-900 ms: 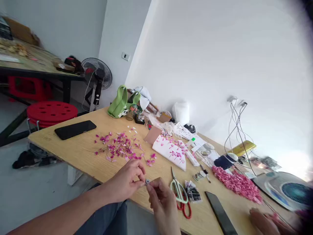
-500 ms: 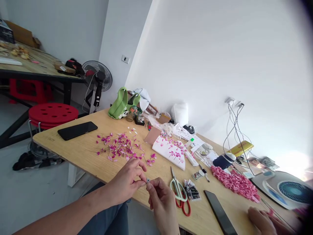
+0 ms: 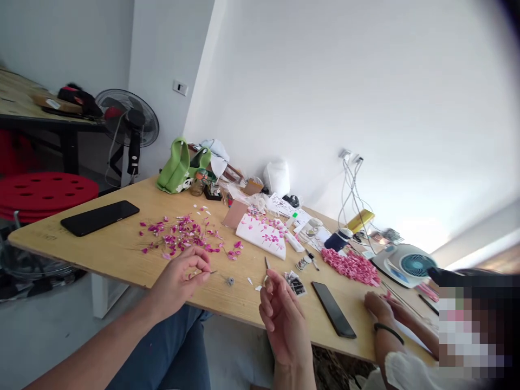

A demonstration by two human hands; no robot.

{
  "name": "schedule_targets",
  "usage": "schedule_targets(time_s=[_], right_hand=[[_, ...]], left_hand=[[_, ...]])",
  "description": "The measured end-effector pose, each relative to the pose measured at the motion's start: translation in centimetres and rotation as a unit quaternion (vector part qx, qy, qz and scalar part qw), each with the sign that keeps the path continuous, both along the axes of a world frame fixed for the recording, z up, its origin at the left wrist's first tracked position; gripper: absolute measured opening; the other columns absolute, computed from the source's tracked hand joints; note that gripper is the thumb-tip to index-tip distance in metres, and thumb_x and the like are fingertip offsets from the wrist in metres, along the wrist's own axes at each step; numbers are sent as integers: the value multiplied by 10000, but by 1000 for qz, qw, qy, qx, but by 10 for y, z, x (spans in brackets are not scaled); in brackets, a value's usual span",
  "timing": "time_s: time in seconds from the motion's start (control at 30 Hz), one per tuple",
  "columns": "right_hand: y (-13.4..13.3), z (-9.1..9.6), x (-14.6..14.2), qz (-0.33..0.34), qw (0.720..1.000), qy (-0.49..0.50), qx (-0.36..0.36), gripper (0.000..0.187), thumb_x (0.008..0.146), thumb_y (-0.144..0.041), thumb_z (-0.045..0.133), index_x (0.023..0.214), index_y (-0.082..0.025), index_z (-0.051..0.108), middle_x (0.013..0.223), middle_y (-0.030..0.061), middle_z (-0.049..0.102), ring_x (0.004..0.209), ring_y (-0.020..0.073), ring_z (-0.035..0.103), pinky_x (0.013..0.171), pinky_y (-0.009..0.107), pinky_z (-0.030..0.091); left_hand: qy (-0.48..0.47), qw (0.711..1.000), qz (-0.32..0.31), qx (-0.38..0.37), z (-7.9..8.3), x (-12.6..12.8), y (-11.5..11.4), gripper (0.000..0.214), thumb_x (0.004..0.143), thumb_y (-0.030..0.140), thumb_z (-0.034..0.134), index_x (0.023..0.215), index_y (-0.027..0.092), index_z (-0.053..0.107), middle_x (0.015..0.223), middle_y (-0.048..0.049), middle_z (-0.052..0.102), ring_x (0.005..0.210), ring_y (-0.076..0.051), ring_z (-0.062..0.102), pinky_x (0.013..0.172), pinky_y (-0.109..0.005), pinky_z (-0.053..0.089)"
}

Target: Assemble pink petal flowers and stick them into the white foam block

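Observation:
My left hand (image 3: 183, 275) is pinched around a thin, dark wire-like strand (image 3: 214, 272), whose end sticks out to the right. Just beyond it, a small grey spool-like piece (image 3: 230, 281) is near the table's front edge; whether it hangs or lies there I cannot tell. My right hand (image 3: 284, 317) is raised over the edge, fingers curled in a pinch; what is between the tips, if anything, is too small to make out. It covers most of the scissors, leaving a blade (image 3: 266, 262) visible. Pink petals with thin stems (image 3: 189, 233) lie behind my left hand.
Phones (image 3: 99, 218) (image 3: 333, 309) lie at left and right. A petal-covered white sheet (image 3: 262, 238), small bottle (image 3: 303, 262) and pink pile (image 3: 351, 265) are farther back. At right, a co-worker's hands (image 3: 385, 309) work beside a small fan (image 3: 406, 265).
My hands have moved apart from their meeting point, and the grey piece now shows between them. The view has swung right, bringing more of the co-worker into sight.

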State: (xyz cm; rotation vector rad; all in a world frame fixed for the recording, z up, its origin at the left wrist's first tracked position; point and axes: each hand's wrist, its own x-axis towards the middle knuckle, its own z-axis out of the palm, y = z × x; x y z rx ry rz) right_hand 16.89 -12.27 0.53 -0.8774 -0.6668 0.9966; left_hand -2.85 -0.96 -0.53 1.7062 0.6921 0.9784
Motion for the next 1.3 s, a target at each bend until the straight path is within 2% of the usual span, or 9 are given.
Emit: schedule_targets(time_s=[0.07, 0.27, 0.43, 0.53, 0.67, 0.77, 1.0, 1.13, 1.3], right_hand=[[-4, -1, -1, 29, 998, 45, 30, 270, 814, -369, 631, 1000, -174, 638, 743, -33, 401, 485, 33, 287, 299, 93, 251], [-12, -7, -2, 79, 986, 117, 85, 297, 798, -382, 645, 979, -147, 634, 737, -40, 311, 503, 45, 212, 310, 87, 227], [-20, -7, -5, 56, 988, 104, 102, 218, 698, -169, 708, 904, -148, 639, 691, -53, 277, 518, 54, 194, 330, 84, 216], [-24, -8, -9, 25, 989, 92, 111, 162, 669, -139, 706, 811, -157, 631, 663, -54, 280, 527, 62, 215, 373, 103, 263], [-26, -10, -15, 13, 987, 103, 119, 156, 654, -138, 709, 758, -171, 598, 675, -48, 297, 552, 69, 261, 453, 137, 305], [-24, -13, -20, 5, 984, 127, 128, 150, 655, -143, 689, 746, -175, 574, 694, -43, 296, 561, 74, 265, 478, 153, 298], [-18, -18, -21, -22, 974, 155, 163, 140, 634, -128, 649, 712, -175, 543, 676, -46, 256, 562, 87, 239, 477, 176, 273], [-16, -17, -23, -40, 970, 161, 180, 150, 628, -127, 642, 704, -175, 522, 674, -45, 249, 571, 91, 245, 490, 191, 263], [-12, -18, -25, -59, 973, 154, 164, 182, 607, -144, 627, 680, -189, 467, 679, -42, 241, 576, 100, 245, 497, 207, 243]], left_hand=[[1, 1000, -11, -22, -1, -2, -2, 165, 793, 329, 550, 715, 193, 601, 1005, -66, 505, 931, -227, 541, 437, -180, 431], [-15, 1000, -12, -18, -2, -4, -9, 187, 783, 355, 571, 705, 195, 627, 1007, -76, 513, 972, -254, 534, 426, -178, 444], [-32, 999, -20, -30, -1, -2, -18, 199, 762, 372, 588, 694, 189, 627, 990, -76, 524, 956, -253, 540, 431, -186, 461], [-33, 998, -21, -39, 1, 0, -22, 199, 750, 376, 592, 701, 187, 632, 984, -74, 537, 927, -234, 554, 422, -171, 445], [-57, 998, -7, -20, 5, 4, -24, 174, 749, 332, 592, 678, 178, 629, 948, -70, 566, 951, -217, 563, 659, -241, 519], [-70, 998, -6, -3, 3, 8, -24, 161, 761, 309, 587, 677, 180, 633, 931, -63, 582, 986, -216, 558, 867, -322, 472], [-74, 997, -10, -34, 0, 13, -24, 132, 744, 282, 602, 671, 174, 626, 943, -61, 576, 972, -211, 563, 921, -348, 426], [-74, 996, -20, -48, 3, 12, -24, 152, 757, 305, 599, 680, 175, 622, 943, -61, 546, 990, -219, 543, 833, -315, 477], [-59, 993, -44, -89, -3, 12, -23, 197, 764, 371, 596, 714, 181, 613, 1010, -74, 501, 924, -227, 529, 444, -185, 445]])
